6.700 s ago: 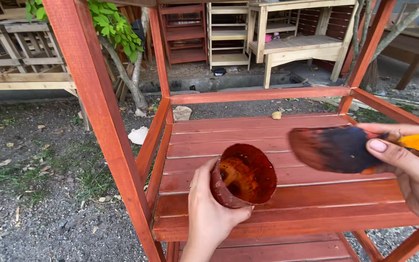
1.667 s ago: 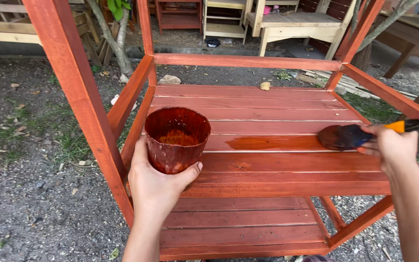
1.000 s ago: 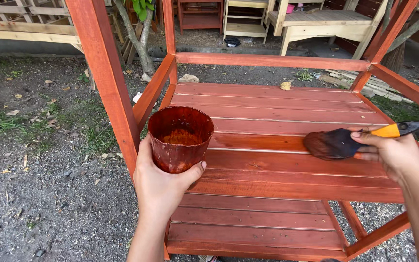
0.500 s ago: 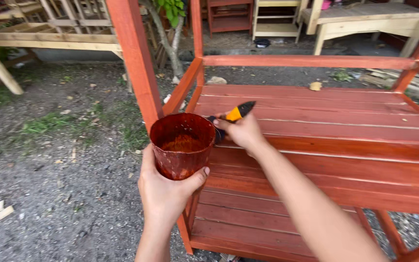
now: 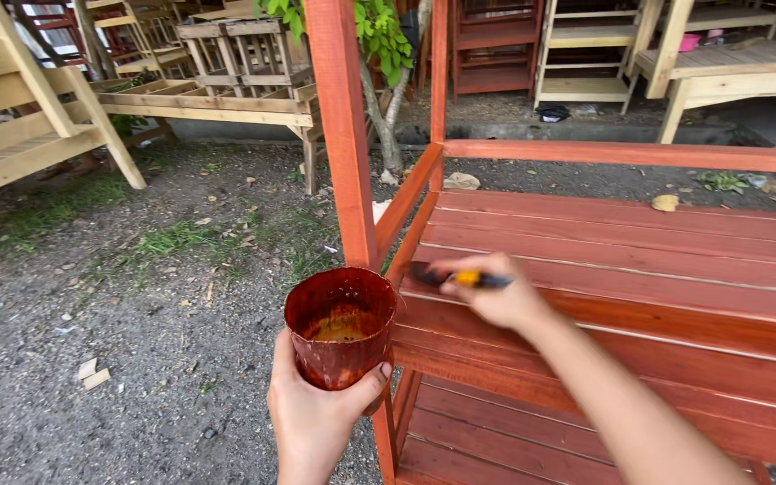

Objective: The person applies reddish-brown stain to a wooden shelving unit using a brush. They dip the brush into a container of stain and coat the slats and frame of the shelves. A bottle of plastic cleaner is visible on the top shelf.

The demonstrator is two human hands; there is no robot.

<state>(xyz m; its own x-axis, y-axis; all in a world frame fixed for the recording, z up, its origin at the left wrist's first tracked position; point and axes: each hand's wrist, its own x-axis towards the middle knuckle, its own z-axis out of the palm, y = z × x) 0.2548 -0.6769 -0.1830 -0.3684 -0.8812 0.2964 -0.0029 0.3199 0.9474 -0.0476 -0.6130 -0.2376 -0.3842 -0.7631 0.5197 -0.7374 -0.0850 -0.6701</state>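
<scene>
Fingers of the left hand [image 5: 316, 418] wrap from below around a round cup [image 5: 341, 325] smeared with reddish-brown stain, held upright just outside the front left corner post [image 5: 345, 135] of the red slatted shelf [image 5: 639, 269]. The right hand [image 5: 496, 296], arm stretched across, grips a brush [image 5: 460, 278] with a yellow and black handle. Its bristles touch the smooth painted planks at the shelf's left edge.

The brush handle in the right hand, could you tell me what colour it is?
Yellow with a black end, on the brush handle; head view.
</scene>
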